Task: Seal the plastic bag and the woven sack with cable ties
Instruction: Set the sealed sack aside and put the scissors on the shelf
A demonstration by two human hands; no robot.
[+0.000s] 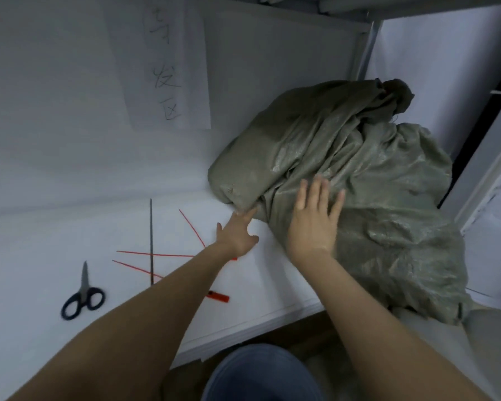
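Where the white table point(41, 241) meets white walls point(258, 68) bearing a handwritten paper sign point(165, 68), the woven sack point(359, 157) lies slumped at right, near red cable ties point(156, 255), a black cable tie point(151, 227) and scissors point(83, 296). The left forearm point(156, 314) hides some tie ends. The right hand point(313, 221) lies flat on the sack, fingers spread; the left hand point(237, 233) touches its near edge with straight fingers.

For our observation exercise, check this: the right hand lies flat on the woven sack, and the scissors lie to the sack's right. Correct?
No. The head view shows the scissors left of the woven sack; the right hand does lie flat on it.
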